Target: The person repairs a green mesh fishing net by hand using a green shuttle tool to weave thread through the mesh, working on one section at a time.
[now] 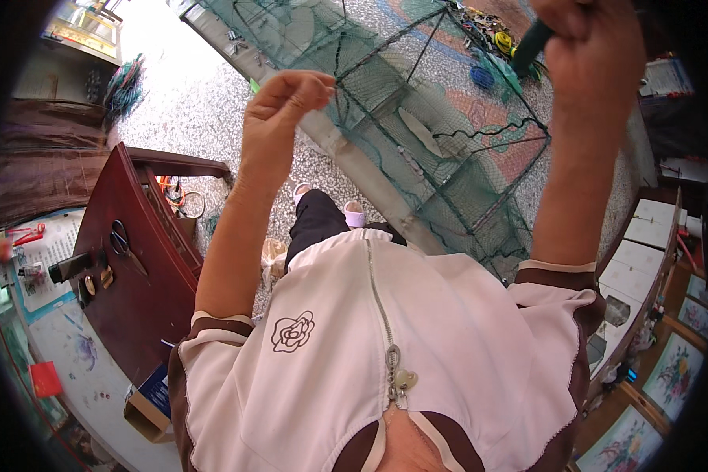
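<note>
A green mesh net trap (464, 177) with dark rods forming its frame stretches across the upper middle of the head view. My left hand (283, 102) is raised at the trap's left side, its fingers pinched together; what they hold, if anything, is too small to tell. High at the upper right, my right hand (586, 39) is closed around a long, narrow, dark green object (532, 49) that points down and left. Part of this hand is cut off by the picture's edge. A dark wavy cord (488, 127) runs across the mesh between both arms.
A long pale beam (354, 165) runs under the trap's near edge. Scissors (126, 245) lie on a dark red table (130, 315) at left. Coloured cords and a blue ball of twine (481, 76) sit beyond the trap. White boxes (637, 252) stand at right.
</note>
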